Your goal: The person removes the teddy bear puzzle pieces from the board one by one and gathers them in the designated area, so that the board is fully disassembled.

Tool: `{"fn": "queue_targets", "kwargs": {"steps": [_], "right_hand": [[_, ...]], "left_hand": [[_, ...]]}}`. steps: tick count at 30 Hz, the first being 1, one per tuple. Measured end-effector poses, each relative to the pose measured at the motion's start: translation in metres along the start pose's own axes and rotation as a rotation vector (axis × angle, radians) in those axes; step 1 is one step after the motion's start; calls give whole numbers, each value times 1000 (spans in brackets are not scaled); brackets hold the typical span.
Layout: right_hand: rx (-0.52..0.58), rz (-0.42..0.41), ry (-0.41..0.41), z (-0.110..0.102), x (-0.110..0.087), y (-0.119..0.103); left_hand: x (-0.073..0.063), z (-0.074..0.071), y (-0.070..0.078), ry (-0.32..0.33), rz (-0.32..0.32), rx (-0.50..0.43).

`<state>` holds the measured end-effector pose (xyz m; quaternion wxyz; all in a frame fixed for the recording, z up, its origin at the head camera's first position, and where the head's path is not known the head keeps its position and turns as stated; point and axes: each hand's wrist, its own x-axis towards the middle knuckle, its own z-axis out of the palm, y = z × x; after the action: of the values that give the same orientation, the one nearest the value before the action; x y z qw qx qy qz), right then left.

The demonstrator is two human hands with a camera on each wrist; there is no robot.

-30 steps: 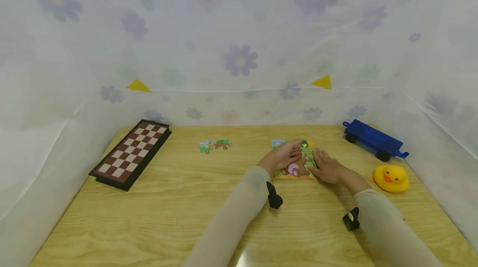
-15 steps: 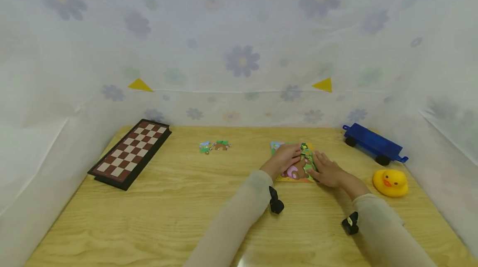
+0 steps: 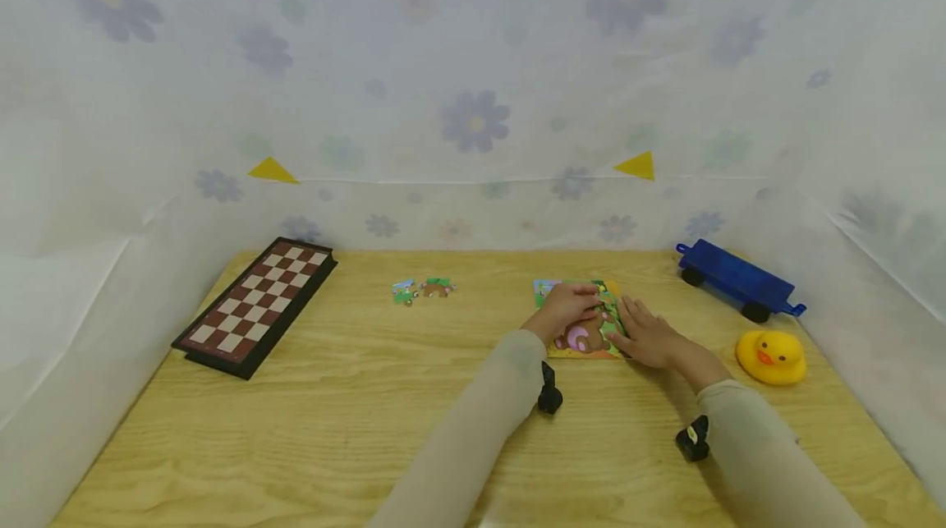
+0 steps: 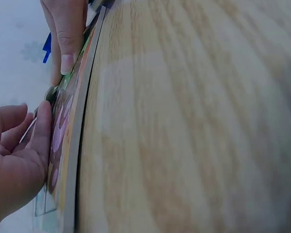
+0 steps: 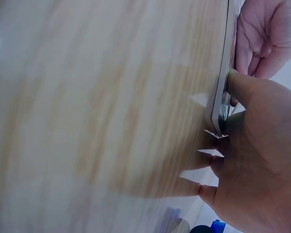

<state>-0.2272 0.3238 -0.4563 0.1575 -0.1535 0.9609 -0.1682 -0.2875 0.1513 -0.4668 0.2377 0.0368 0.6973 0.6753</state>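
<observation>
A bear jigsaw puzzle in a flat tray (image 3: 584,339) lies on the table, right of centre. Over its upper part, my left hand (image 3: 565,308) has its fingers bent and pinches a thin puzzle piece (image 4: 28,130), whose pale edge stands tilted between fingers and thumb in the left wrist view. Most of that piece is hidden. My right hand (image 3: 654,337) lies along the tray's right side with its fingers fairly straight, the thumb resting on the near right corner. In the right wrist view its other fingertips touch the table.
Two loose puzzle pieces, one blue-green (image 3: 404,292) and one brown (image 3: 438,288), lie left of the tray. A folded chessboard (image 3: 259,306) is at far left. On the right are a blue toy wagon (image 3: 739,277) and a yellow rubber duck (image 3: 771,357). Fabric walls enclose the table.
My left hand has come down onto the puzzle from a more raised, sideways pose, its fingertips now by the upper right part. The right hand has stayed in place at the tray's side.
</observation>
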Motion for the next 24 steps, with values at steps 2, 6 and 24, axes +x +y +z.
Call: {"fn": "queue_targets", "kwargs": {"steps": [2,6,24], "right_hand": [[3,-5,1,-1,0,1],[8,0,10,-3,-1,-3],[18,15,-6,-2,-2,-5]], "left_hand": [[1,2,1,32,-4,33],[-1,9,3,122,-10,25],[6,21,4,309,-74,-22]]}}
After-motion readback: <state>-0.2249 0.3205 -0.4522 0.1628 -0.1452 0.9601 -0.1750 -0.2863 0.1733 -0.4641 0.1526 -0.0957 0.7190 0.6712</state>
